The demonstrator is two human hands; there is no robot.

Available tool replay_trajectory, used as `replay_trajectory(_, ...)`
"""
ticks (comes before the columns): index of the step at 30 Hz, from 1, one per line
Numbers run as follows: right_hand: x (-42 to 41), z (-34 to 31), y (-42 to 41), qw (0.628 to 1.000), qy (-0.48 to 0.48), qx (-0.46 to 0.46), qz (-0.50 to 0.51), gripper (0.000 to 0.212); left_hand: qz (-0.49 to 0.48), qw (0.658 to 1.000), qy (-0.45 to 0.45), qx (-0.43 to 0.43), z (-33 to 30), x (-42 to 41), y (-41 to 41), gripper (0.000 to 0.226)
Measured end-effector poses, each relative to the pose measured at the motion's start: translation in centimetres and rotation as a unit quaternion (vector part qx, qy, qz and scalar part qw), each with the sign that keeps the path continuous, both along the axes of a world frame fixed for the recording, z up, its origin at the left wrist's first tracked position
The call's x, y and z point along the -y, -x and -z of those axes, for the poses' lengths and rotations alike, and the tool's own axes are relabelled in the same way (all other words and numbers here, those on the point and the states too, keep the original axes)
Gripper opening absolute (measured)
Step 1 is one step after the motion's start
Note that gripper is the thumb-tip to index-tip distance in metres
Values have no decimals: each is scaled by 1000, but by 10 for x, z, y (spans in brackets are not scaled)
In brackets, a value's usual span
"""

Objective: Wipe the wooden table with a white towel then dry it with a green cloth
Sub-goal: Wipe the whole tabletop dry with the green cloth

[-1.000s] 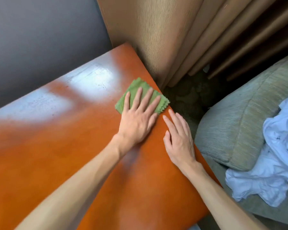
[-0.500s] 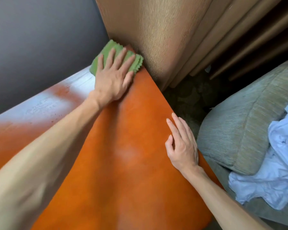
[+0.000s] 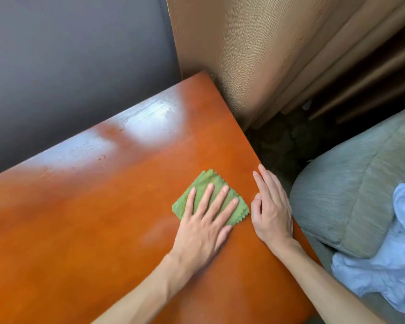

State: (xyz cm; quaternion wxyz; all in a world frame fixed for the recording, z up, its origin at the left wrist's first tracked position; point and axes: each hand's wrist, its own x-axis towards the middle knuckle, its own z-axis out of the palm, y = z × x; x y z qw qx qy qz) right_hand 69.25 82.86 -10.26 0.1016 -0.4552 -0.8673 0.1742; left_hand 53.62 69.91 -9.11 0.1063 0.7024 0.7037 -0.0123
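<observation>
A glossy orange-brown wooden table [image 3: 91,218] fills the lower left of the view. A folded green cloth [image 3: 202,184] with zigzag edges lies on it near the right edge. My left hand [image 3: 206,220] presses flat on the cloth with straight, spread fingers. My right hand [image 3: 271,206] rests flat on the table's right edge, just right of the cloth, holding nothing. The crumpled white towel [image 3: 388,272] lies on the armchair at the lower right, away from both hands.
A grey-green upholstered armchair [image 3: 351,190] stands close against the table's right side. Tan curtains [image 3: 255,54] hang behind the table's far corner. A grey wall [image 3: 68,66] runs along the table's far edge. Dark floor shows between table and chair.
My left hand has pulled the green cloth back from the table's far corner to the near right part. My right hand stays on the table's right edge.
</observation>
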Motion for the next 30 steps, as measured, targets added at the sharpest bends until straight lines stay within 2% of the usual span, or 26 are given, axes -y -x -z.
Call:
replay_trajectory(4, 1, -1, 0, 1000, -6, 4, 2, 52, 14, 1000, 0, 5, -1, 11, 11, 60)
replay_trajectory(8, 1, 0, 0, 1000, -7, 0, 1, 52, -102, 994, -25, -9, 2, -39, 85, 58)
replay_trajectory(13, 1, 0, 1, 1000, -4, -3, -1, 52, -211, 977, -9, -3, -4, -106, 197, 60)
replay_trajectory(17, 1, -1, 1, 1000, -3, 2, 1, 53, -264, 964, -16, 5, -3, -135, 194, 59)
replay_trajectory(19, 1, -1, 1, 1000, -3, 5, -1, 54, -248, 968, -26, 0, -2, -137, 168, 59)
replay_trajectory(22, 2, -1, 1, 1000, -4, 2, 1, 53, -162, 986, -24, -14, -2, -120, 112, 62)
replay_trajectory(27, 2, -1, 1, 1000, 4, -3, 4, 53, -45, 999, -4, 20, 1, -39, 8, 61)
replay_trajectory(30, 2, -2, 1, 1000, 6, -2, -2, 53, -2, 1000, -3, 6, 3, 7, -13, 62)
